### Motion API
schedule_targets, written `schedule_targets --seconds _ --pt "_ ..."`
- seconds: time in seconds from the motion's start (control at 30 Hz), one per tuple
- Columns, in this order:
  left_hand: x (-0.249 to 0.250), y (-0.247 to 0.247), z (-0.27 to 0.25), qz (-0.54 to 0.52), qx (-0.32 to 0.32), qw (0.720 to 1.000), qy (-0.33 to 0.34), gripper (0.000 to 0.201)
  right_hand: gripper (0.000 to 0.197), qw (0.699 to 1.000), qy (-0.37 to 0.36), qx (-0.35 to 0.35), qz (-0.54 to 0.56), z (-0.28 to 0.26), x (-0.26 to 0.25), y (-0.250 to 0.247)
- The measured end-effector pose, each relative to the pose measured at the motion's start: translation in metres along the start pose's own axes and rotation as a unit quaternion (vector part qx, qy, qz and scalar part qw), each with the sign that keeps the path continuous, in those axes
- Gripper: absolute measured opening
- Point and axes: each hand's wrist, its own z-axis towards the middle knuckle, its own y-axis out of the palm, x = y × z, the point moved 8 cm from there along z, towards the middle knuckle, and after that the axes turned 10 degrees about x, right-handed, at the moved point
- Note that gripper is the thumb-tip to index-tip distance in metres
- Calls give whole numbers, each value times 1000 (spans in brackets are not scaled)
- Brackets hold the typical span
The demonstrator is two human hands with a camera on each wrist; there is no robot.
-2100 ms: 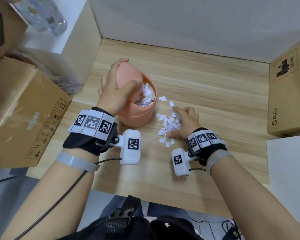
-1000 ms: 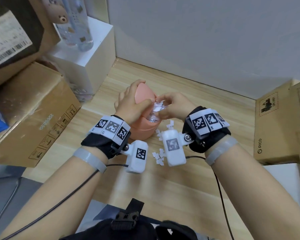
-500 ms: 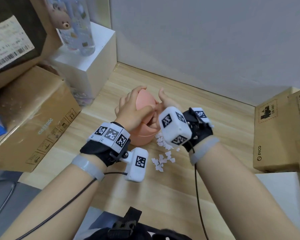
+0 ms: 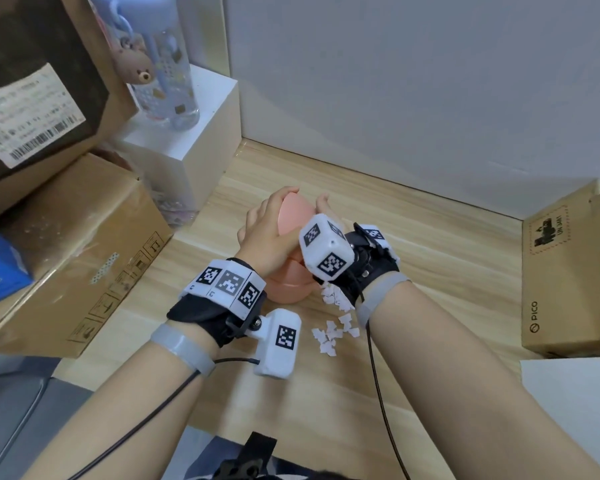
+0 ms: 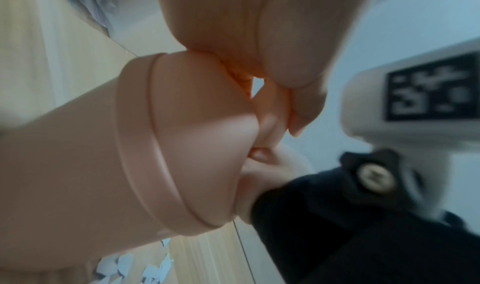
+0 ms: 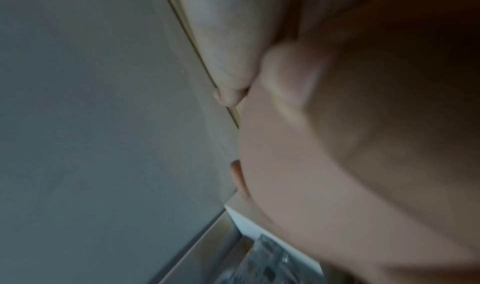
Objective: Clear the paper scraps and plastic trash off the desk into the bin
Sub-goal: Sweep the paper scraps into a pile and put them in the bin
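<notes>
The pink bin (image 4: 286, 289) is standing upright on the wooden worktop (image 4: 430, 271), near its middle, with its domed swing lid (image 4: 290, 216) tilted. The left hand (image 4: 269, 237) is wrapping over the lid from the left, its fingers curling round the dome and gripping it; in the left wrist view the thumb (image 5: 298, 79) is pressing against the lid's edge. The right hand (image 4: 323, 204) is positioned at the right side of the lid, at the bin's mouth. Most of it is lying hidden behind the white tracking cube (image 4: 326, 251) on its wrist, and the right wrist view is blurring at close range, so whether its fingers are released, clenched or grasping anything cannot be determined. The paper scraps (image 4: 333, 330) are lying on the worktop just beside the bin's base, on its right and near side, partly under the right wrist; a few are also showing beneath the bin in the left wrist view (image 5: 135, 268). No plastic trash can be made out. A cardboard box (image 4: 70, 258) is sitting at the left edge of the worktop, with a white box (image 4: 194, 140) behind it carrying a clear bottle (image 4: 163, 81). Another cardboard box (image 4: 568, 271) is standing at the right edge.
</notes>
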Motion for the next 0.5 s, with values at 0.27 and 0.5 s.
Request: schedule_targets --seconds 0.27,0.5 --pt "-1 -2 -4 -8 22 1000 -7 67 71 989 9 -134 -58 -28 -11 -44" --pt "-4 3 -1 -26 12 1000 -6 55 22 972 -152 101 -145 -25 10 -156"
